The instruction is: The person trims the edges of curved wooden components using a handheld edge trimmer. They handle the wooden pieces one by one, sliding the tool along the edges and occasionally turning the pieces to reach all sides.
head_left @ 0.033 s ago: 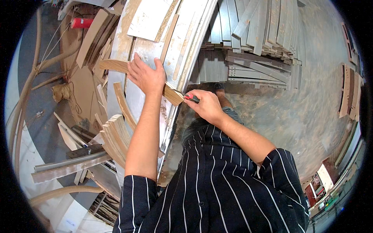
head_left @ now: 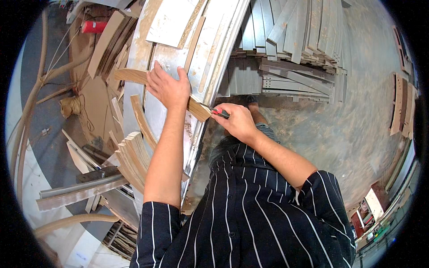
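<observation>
A curved wooden strip (head_left: 130, 75) lies across the metal machine bed, its near end jutting toward my body. My left hand (head_left: 169, 87) grips the strip around its middle from above, fingers bent over it and thumb apart; the palm hides that stretch. At the near end, my right hand (head_left: 239, 120) is closed around a slim red-and-black tool (head_left: 220, 112), which looks like a utility knife. Its thin dark tip meets the strip's edge. Beside my left forearm lie another curved strip (head_left: 143, 120) and a stack of curved wooden pieces (head_left: 133, 154).
The long metal bed (head_left: 172, 56) carries a white board (head_left: 172, 20) and a narrow wooden strip (head_left: 195, 42). Piled grey slats (head_left: 297, 82) lie on the floor to the right. Curved boards (head_left: 109, 42), a red cylinder (head_left: 93, 27) and hoses (head_left: 33, 98) crowd the left side.
</observation>
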Action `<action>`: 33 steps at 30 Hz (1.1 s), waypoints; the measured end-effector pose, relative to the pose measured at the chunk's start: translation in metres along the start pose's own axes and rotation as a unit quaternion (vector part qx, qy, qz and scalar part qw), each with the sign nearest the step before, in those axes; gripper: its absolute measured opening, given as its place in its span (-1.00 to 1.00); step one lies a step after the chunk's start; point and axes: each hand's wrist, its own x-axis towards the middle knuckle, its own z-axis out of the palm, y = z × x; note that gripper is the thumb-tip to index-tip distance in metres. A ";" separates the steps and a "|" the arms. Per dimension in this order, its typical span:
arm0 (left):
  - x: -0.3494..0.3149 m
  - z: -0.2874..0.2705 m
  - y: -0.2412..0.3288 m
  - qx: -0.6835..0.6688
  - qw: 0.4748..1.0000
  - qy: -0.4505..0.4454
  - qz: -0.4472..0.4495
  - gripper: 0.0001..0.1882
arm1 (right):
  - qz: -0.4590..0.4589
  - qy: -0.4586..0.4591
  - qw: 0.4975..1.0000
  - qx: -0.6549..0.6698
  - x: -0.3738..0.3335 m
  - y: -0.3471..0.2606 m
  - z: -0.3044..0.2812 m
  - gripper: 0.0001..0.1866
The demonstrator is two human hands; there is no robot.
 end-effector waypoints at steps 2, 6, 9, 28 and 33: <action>0.000 0.000 0.000 0.001 1.000 0.000 0.001 -0.08 | 0.000 0.000 1.000 0.003 0.000 0.001 0.001 -0.77; 0.000 -0.001 0.001 -0.005 1.000 -0.010 -0.002 -0.08 | 0.009 -0.002 1.000 0.018 0.000 0.000 0.000 -0.78; 0.001 0.000 0.001 0.001 1.000 -0.009 0.000 -0.09 | 0.016 -0.014 1.000 0.018 0.000 -0.002 -0.003 -0.78; 0.000 -0.002 0.001 -0.003 1.000 -0.021 -0.002 -0.06 | 0.000 -0.022 1.000 0.011 0.003 0.002 -0.002 -0.76; 0.000 -0.001 -0.001 -0.001 1.000 -0.017 0.002 -0.06 | 0.000 -0.020 1.000 0.009 0.003 0.003 -0.002 -0.78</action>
